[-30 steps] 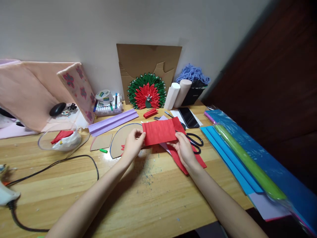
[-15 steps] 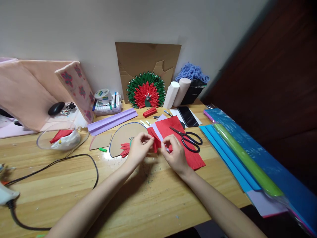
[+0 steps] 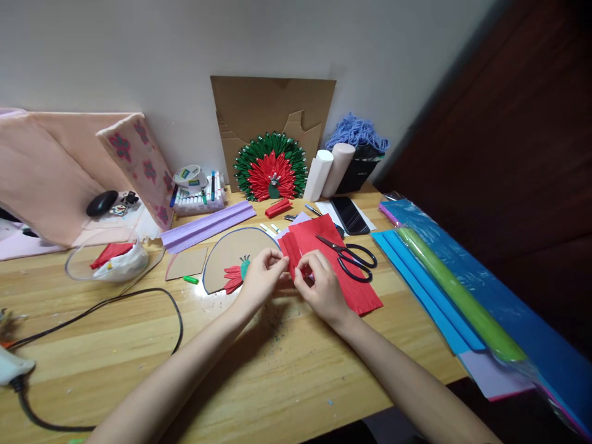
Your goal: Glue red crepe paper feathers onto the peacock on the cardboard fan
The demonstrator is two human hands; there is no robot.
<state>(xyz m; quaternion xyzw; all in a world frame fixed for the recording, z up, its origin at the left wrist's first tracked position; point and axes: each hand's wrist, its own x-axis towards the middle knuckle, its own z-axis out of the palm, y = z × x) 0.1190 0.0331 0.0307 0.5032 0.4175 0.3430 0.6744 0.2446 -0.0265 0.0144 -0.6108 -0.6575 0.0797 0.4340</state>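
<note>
My left hand (image 3: 264, 274) pinches the left side of a small strip of red crepe paper (image 3: 290, 251). On its right side, the fingers of my right hand (image 3: 319, 282) are closed on the same strip. Behind my right hand lies a larger red crepe sheet (image 3: 319, 229), with black-handled scissors (image 3: 351, 256) resting on top. Left of my hands is a rounded cardboard piece (image 3: 222, 256) with a blue edge. Red petals (image 3: 233, 279) and a green shape (image 3: 245, 266) sit on it, partly hidden by my left hand.
A red and green peacock craft (image 3: 274, 169) leans on cardboard at the wall. Folded purple paper (image 3: 208, 226), markers (image 3: 198, 200), a phone (image 3: 349, 216) and a clear bowl (image 3: 124, 262) surround the work. A black cable (image 3: 178, 308) loops at left. Paper rolls (image 3: 457, 290) line the right edge.
My right hand has shifted slightly left, closer to my left hand. The small red strip shows more above the fingers and now covers part of the purple paper beneath.
</note>
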